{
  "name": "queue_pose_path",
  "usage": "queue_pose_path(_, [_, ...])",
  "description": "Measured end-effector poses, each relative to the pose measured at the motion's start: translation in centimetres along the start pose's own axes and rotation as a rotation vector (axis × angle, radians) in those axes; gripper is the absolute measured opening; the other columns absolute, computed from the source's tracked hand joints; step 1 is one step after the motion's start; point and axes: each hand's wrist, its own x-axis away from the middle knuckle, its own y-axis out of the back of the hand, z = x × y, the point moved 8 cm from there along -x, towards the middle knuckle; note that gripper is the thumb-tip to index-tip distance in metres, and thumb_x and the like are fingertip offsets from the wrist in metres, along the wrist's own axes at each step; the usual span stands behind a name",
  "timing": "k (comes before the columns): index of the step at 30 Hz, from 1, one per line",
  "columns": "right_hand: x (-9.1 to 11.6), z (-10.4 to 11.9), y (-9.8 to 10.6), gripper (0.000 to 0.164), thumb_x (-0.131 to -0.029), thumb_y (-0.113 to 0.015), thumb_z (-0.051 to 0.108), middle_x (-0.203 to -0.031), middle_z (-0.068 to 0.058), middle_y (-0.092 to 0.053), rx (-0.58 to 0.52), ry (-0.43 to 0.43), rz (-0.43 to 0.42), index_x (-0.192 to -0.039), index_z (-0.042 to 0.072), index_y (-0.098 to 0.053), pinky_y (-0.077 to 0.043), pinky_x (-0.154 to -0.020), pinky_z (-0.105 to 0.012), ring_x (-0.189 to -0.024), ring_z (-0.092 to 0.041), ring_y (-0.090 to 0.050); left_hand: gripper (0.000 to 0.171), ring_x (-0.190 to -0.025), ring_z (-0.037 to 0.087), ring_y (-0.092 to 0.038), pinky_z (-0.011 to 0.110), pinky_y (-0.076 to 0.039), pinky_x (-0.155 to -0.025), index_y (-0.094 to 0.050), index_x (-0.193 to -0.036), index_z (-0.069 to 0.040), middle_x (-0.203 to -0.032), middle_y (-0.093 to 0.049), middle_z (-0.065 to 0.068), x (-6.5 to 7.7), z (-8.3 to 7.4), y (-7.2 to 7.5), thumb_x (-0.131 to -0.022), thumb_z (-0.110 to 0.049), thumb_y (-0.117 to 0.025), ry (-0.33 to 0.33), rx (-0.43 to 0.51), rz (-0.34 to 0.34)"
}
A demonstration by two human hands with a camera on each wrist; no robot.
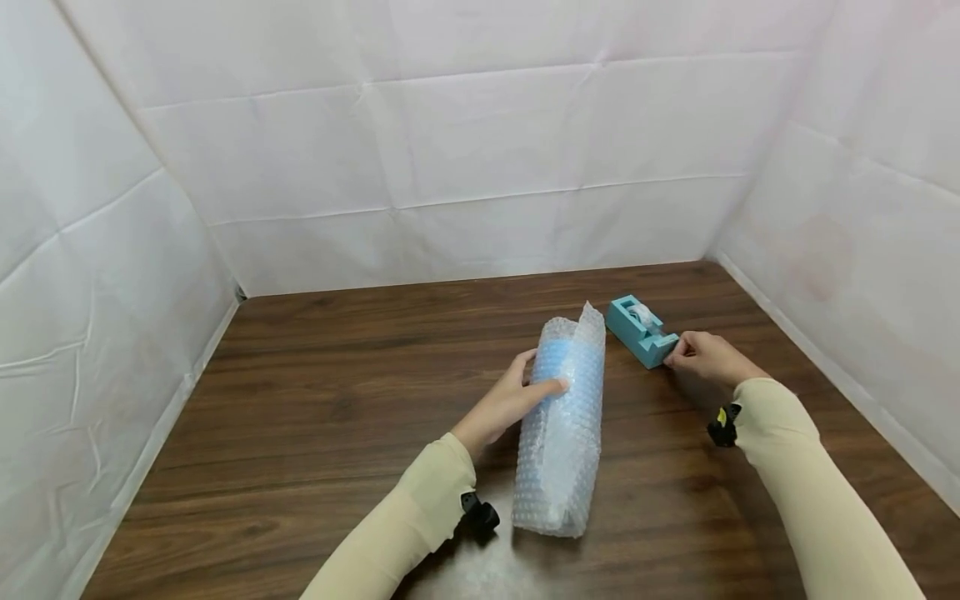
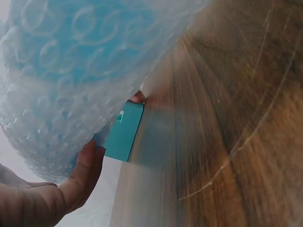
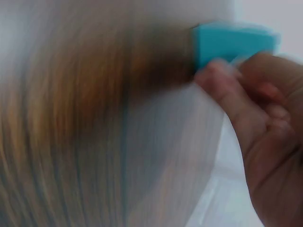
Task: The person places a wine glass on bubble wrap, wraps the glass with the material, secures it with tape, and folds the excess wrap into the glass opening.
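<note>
A bubble-wrapped roll (image 1: 577,417) with something blue inside lies on the table, its loose flap edge running lengthwise. My left hand (image 1: 513,400) holds its left side, thumb on top and fingers around the far side; the left wrist view shows the fingers (image 2: 85,165) against the bubble wrap. A teal tape dispenser (image 1: 633,329) carrying a roll of clear tape (image 1: 642,315) stands right of the wrap. At its cutter end, my right hand (image 1: 705,358) pinches the tape's end between thumb and fingertips. The right wrist view is blurred, and the strip itself barely shows.
The dark wood table (image 1: 360,400) extends left of the wrap. White sheeting (image 1: 465,150) rises at the back and along both sides, close to the right arm. Small black cameras (image 1: 480,512) are strapped at the wrists.
</note>
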Motion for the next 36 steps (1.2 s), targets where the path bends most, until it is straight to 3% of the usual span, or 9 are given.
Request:
queue_pose_path(3, [0.3,-0.3,-0.2,0.022,-0.096,-0.060,0.021,-0.100,-0.012,-0.064,-0.048,-0.017,0.030,-0.093,-0.001,-0.058,-0.051,-0.074,-0.029,-0.088,-0.012,-0.058,0.084,-0.135,0.035,-0.040,0.053,-0.041,-0.103,-0.018,-0.153,-0.024,-0.153,-0.028,0.017,0.1,0.0,0.3,-0.087,-0.048,-0.065,-0.001,0.006,-0.005])
queue_pose_path(6, [0.4,-0.2,-0.2,0.028,-0.096,-0.060,0.023,-0.108,-0.016,-0.063,-0.203,-0.039,0.062,-0.097,-0.004,-0.056,-0.054,-0.082,-0.032,-0.094,-0.011,-0.061,0.084,-0.135,0.035,-0.040,0.053,-0.041,-0.103,-0.018,-0.153,-0.024,-0.153,-0.029,0.017,0.2,-0.1,0.8,-0.087,-0.047,-0.065,-0.009,0.013,-0.017])
queue_pose_path(9, [-0.1,1.0,0.0,0.037,-0.097,-0.058,0.033,-0.115,-0.019,-0.062,-0.216,-0.022,0.091,-0.102,-0.003,-0.056,-0.053,-0.090,-0.038,-0.102,-0.017,-0.064,0.085,-0.134,0.035,-0.040,0.053,-0.040,-0.103,-0.017,-0.153,-0.023,-0.153,-0.029,0.018,0.4,-0.1,1.8,-0.087,-0.047,-0.065,-0.012,0.019,-0.044])
queue_pose_path(14, [-0.8,4.3,0.3,0.049,-0.095,-0.055,0.047,-0.117,-0.017,-0.061,-0.146,0.031,0.079,-0.109,0.001,-0.060,-0.049,-0.092,-0.047,-0.106,-0.029,-0.061,0.087,-0.134,0.036,-0.040,0.053,-0.041,-0.103,-0.015,-0.154,-0.022,-0.153,-0.027,0.019,0.7,0.2,3.2,-0.087,-0.047,-0.065,-0.005,0.022,-0.082])
queue_pose_path(20, [-1.4,8.1,-0.1,0.048,-0.095,-0.054,0.050,-0.112,-0.014,-0.062,-0.136,0.086,0.038,-0.111,0.007,-0.063,-0.050,-0.087,-0.044,-0.103,-0.026,-0.061,0.088,-0.130,0.035,-0.044,0.052,-0.042,-0.102,-0.015,-0.154,-0.023,-0.150,-0.031,0.018,1.3,0.5,4.8,-0.086,-0.049,-0.066,0.006,0.019,-0.126])
queue_pose_path(24, [-2.1,10.4,-0.8,0.050,-0.094,-0.055,0.049,-0.120,-0.014,-0.061,-0.195,0.130,0.038,-0.119,0.006,-0.062,-0.051,-0.090,-0.044,-0.107,-0.028,-0.062,0.088,-0.130,0.035,-0.044,0.052,-0.042,-0.102,-0.014,-0.154,-0.023,-0.150,-0.032,0.019,1.7,0.7,5.9,-0.087,-0.049,-0.065,0.009,0.014,-0.151])
queue_pose_path(30, [-2.6,13.7,-2.3,0.047,-0.094,-0.059,0.043,-0.121,-0.010,-0.059,-0.301,0.210,0.039,-0.116,0.002,-0.063,-0.051,-0.095,-0.036,-0.107,-0.018,-0.062,0.087,-0.126,0.035,-0.047,0.051,-0.044,-0.099,-0.013,-0.154,-0.022,-0.147,-0.034,0.020,2.4,1.2,7.2,-0.088,-0.049,-0.063,0.013,0.005,-0.171])
queue_pose_path(36, [-3.0,17.1,-4.3,0.035,-0.095,-0.059,0.039,-0.121,-0.008,-0.060,-0.323,0.284,0.083,-0.109,0.008,-0.066,-0.050,-0.093,-0.043,-0.107,-0.022,-0.060,0.087,-0.130,0.035,-0.044,0.052,-0.042,-0.102,-0.014,-0.154,-0.020,-0.148,-0.033,0.018,2.9,1.8,8.4,-0.088,-0.050,-0.063,0.025,0.005,-0.198])
